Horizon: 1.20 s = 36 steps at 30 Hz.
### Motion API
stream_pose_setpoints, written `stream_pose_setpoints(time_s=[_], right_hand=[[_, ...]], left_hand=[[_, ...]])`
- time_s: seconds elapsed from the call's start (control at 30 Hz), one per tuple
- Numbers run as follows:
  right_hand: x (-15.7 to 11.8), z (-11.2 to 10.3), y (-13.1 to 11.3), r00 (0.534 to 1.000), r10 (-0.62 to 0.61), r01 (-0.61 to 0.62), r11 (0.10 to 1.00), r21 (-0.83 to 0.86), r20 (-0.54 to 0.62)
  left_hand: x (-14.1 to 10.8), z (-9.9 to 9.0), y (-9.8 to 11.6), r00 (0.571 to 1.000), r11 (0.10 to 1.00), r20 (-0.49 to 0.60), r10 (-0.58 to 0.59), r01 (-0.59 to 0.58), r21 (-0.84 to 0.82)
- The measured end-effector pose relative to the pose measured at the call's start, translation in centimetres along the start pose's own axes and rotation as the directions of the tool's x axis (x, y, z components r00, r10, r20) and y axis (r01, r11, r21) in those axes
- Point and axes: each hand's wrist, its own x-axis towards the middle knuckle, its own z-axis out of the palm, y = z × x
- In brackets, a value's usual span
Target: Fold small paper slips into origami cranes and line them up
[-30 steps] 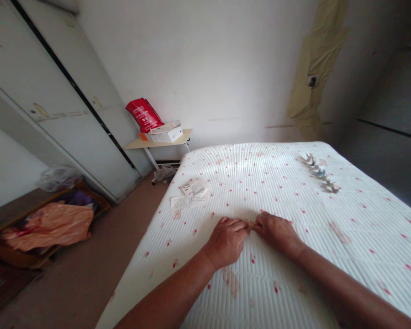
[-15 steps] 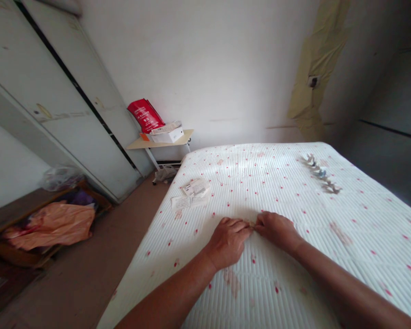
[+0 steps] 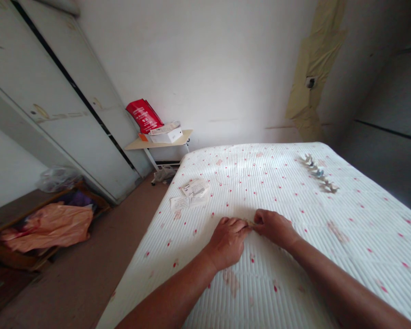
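Observation:
My left hand (image 3: 229, 242) and my right hand (image 3: 272, 227) meet over the middle of the bed. Between their fingertips is a small piece of folded paper (image 3: 250, 223), mostly hidden by the fingers. Both hands are closed on it, the left from the left side and the right from the right. Several printed paper pieces (image 3: 193, 189) lie flat on the bed beyond my left hand. Farther off to the right, a row of small folded paper figures (image 3: 318, 173) stands on the cover.
The bed's white ribbed cover (image 3: 260, 292) has red and pink spots. A small table (image 3: 135, 144) beyond its far left corner carries a red bag (image 3: 144, 116) and a white box (image 3: 167, 135). An orange plastic bag (image 3: 51, 226) lies on a low wooden cabinet at left.
My right hand has lifted slightly, with its fingers still at the small paper. My left hand stays nearly in place. The whole view has shifted a little.

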Motion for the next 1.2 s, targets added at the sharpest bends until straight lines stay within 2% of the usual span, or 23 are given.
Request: stream_pose_setpoints(time_s=[0.13,0.33,0.4,0.57,0.63,0.87,1.1,1.2], right_hand=[[0.3,0.2,0.7,1.000,-0.008,0.009,0.998,0.062,-0.012],[1.3,-0.2,2.2,0.996,-0.062,0.042,0.961,0.272,0.067],[1.3,-0.2,2.0,0.997,-0.043,0.026,0.966,0.257,0.061],[0.9,0.5,0.8,0.997,0.070,-0.069,0.996,0.054,-0.028],[0.8,0.6,0.6,0.996,0.086,-0.085,0.996,0.024,-0.038],[1.0,0.7,1.0,0.999,0.044,-0.043,0.997,0.064,-0.015],[1.5,0.5,2.1,0.999,-0.028,0.021,0.983,0.183,0.037],[1.4,0.6,1.7,1.000,-0.005,0.001,0.989,0.147,0.028]], left_hand=[[0.0,0.1,-0.1,1.000,1.000,0.002,-0.002,0.002,0.001],[-0.1,0.0,-0.1,1.000,1.000,0.009,-0.006,0.006,-0.007],[-0.1,0.0,0.0,1.000,1.000,0.011,-0.011,0.011,0.001],[0.0,0.0,0.1,1.000,0.999,0.012,-0.015,0.015,0.035],[0.0,0.0,0.1,1.000,0.999,0.010,-0.015,0.015,0.040],[-0.1,0.0,0.1,1.000,1.000,0.005,-0.018,0.017,0.018],[-0.2,0.1,0.0,1.000,1.000,-0.012,-0.017,0.017,-0.006],[-0.2,0.2,0.0,1.000,1.000,-0.016,-0.020,0.020,-0.008]])
